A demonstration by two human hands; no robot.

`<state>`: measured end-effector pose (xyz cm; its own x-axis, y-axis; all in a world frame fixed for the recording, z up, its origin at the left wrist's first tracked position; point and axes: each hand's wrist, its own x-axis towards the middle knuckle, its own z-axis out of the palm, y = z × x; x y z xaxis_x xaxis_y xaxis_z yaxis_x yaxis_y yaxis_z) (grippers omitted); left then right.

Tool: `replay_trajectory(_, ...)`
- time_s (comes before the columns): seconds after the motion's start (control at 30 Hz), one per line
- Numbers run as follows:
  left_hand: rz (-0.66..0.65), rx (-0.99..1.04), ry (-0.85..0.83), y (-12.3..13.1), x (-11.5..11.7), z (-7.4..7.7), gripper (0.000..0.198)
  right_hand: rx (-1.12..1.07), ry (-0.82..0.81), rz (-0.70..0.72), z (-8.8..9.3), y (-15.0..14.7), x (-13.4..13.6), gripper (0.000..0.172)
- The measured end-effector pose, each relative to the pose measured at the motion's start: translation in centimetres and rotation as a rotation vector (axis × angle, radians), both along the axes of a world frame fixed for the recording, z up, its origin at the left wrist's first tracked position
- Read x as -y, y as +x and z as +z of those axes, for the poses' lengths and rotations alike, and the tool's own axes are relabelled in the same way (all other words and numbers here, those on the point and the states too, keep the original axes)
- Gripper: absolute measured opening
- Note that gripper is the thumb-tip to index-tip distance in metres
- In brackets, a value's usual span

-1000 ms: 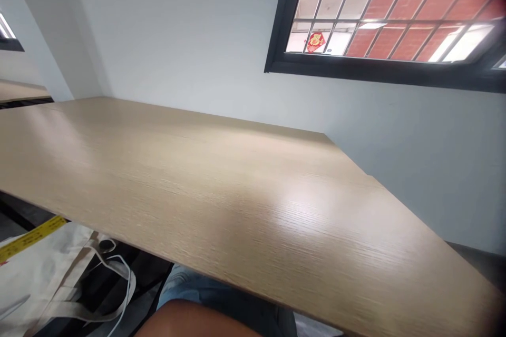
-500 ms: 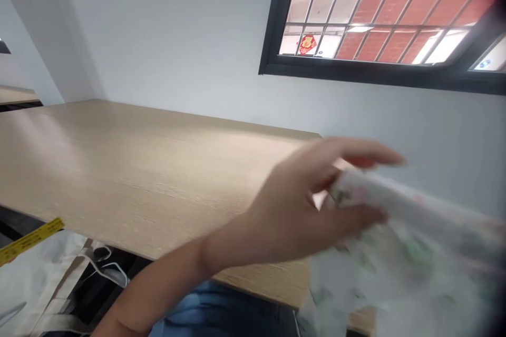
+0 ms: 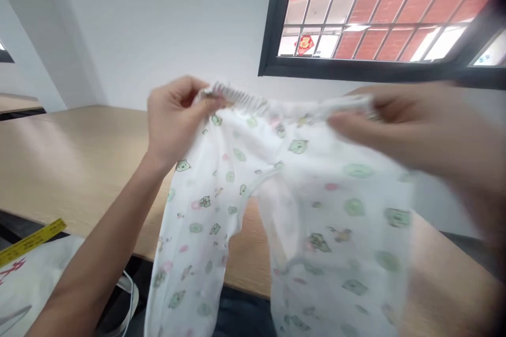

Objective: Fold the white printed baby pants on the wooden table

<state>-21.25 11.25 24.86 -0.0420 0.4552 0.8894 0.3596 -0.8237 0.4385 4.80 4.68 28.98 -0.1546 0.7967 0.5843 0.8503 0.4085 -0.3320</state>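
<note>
Pale wall point(image 3: 158, 21) took up the back, and the wood surface point(image 3: 71, 168) ran below it. Barred window point(image 3: 379, 16) sat upper right with brick outside. I had the baby pants point(image 3: 308, 200), white with small green and pink prints, held up above the near edge of the surface. The waistband was stretched between both hands and the legs hung down past the edge. Right hand point(image 3: 415, 126) was blurred, grip closed on the right end of the waistband. Left hand point(image 3: 174, 116) had its grip pinched, thumb to fingers, on the left end. Lower left, below the surface, I logged a white tote bag point(image 3: 23, 284) with a yellow measuring tape point(image 3: 31, 239) at its upper edge.
</note>
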Motion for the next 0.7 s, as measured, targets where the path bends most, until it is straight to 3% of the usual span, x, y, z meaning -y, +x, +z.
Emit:
replay_trajectory(0.13,0.132,-0.307,-0.388,-0.7,-5.3,-4.8,0.022,0.089,-0.288,-0.016,-5.0,-0.5,-6.2,0.024)
replay_trajectory(0.27,0.117,-0.519,-0.512,0.5,-10.3,-9.7,0.023,0.18,-0.461,-0.032,-11.2,0.8,-12.3,0.02)
replay_trajectory(0.37,0.114,-0.614,-0.583,1.8,-13.2,-12.1,0.02,0.194,-0.508,-0.073,-14.1,1.7,-15.4,0.02)
replay_trajectory(0.57,0.189,-0.672,-0.674,3.4,-15.8,-13.6,0.028,0.206,-0.459,-0.221,-16.1,2.4,-18.5,0.017)
replay_trajectory(0.7,0.191,-0.762,-0.654,2.5,-13.4,-13.2,0.029,0.23,-0.365,-0.269,-16.3,1.7,-17.9,0.028)
